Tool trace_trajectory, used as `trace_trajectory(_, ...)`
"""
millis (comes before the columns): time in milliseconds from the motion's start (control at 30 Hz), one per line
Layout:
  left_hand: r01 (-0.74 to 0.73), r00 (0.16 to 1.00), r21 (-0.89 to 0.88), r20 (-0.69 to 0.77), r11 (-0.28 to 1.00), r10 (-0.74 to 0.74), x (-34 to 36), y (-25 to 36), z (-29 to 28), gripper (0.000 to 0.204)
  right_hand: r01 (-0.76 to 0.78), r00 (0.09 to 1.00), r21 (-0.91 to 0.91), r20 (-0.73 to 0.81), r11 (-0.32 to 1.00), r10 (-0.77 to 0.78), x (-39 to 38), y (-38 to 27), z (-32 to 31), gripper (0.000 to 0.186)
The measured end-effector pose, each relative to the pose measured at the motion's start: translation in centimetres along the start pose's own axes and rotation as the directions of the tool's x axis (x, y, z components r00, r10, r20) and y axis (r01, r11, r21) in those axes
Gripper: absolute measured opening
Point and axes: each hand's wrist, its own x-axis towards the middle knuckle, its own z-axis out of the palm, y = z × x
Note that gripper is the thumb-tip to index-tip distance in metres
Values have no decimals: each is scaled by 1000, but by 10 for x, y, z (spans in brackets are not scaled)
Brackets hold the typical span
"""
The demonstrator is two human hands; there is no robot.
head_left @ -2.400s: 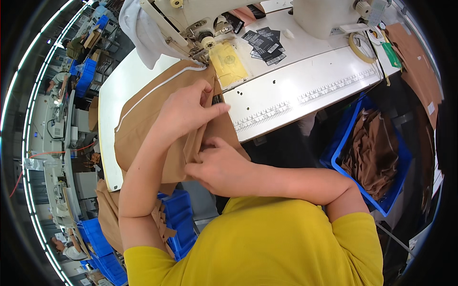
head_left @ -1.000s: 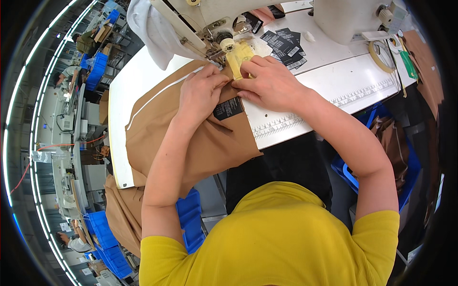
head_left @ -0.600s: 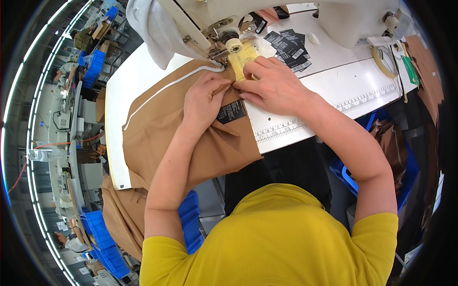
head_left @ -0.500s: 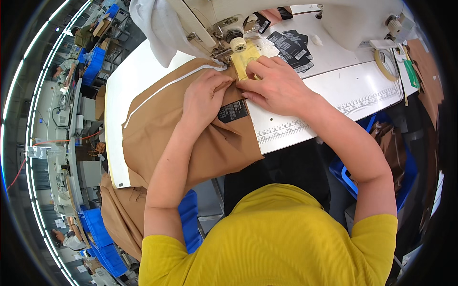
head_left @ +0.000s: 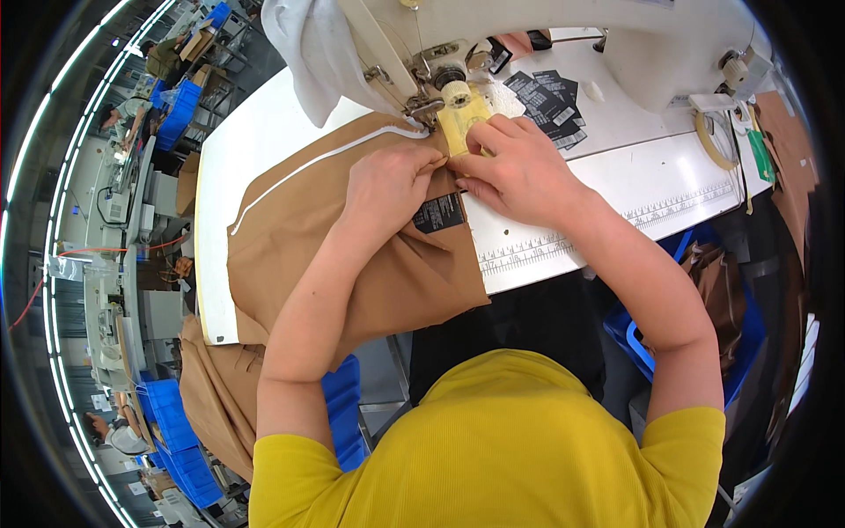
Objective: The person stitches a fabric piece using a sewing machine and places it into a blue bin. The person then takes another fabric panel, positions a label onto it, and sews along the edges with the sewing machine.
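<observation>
Brown fabric point(head_left: 299, 255) with a white strip point(head_left: 321, 157) and a black printed label point(head_left: 438, 213) lies on the white sewing table point(head_left: 242, 114). My left hand point(head_left: 387, 185) pinches the fabric at its right edge, just above the label. My right hand point(head_left: 519, 172), fingers bent, pinches that same edge beside the left hand's fingertips. Both are just in front of the presser foot point(head_left: 425, 112) of the white sewing machine point(head_left: 647, 44), next to a yellow guide plate point(head_left: 462, 114). The exact tips of my fingers are partly hidden.
Black tags point(head_left: 546, 106), a tape roll point(head_left: 711, 136) and a white cloth point(head_left: 304, 62) are around the machine. A blue bin point(head_left: 753, 352) with brown pieces stands at the right; more blue bins point(head_left: 189, 449) and draped fabric are at the left. Co-workers point(head_left: 119, 436) sit farther left.
Since the oldest frame both hands have moved up toward the presser foot, uncovering the black label, and now pinch higher on the fabric edge. Over the last half second they have barely moved.
</observation>
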Motion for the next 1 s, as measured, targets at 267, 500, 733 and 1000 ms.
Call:
trace_trajectory(267, -28, 1000, 51, 8, 998, 27, -1, 2, -1, 15, -12, 1000, -12, 23, 1000, 12, 2, -1, -2, 16)
trace_trajectory(500, -163, 987, 26, -14, 986, 163, -5, -6, 10, 17, -32, 999, 56, 41, 998, 29, 1, 5, -6, 13)
trace_trajectory(733, -229, 946, -11, -237, 973, 220, -12, -9, 25, 11, -85, 995, -5, 43, 996, 85, 5, 10, 2, 27)
trace_trajectory(1000, -258, 944, 22, -209, 966, 257, -13, -11, 24, 18, -52, 987, -14, 148, 999, 54, 14, 17, 5, 30)
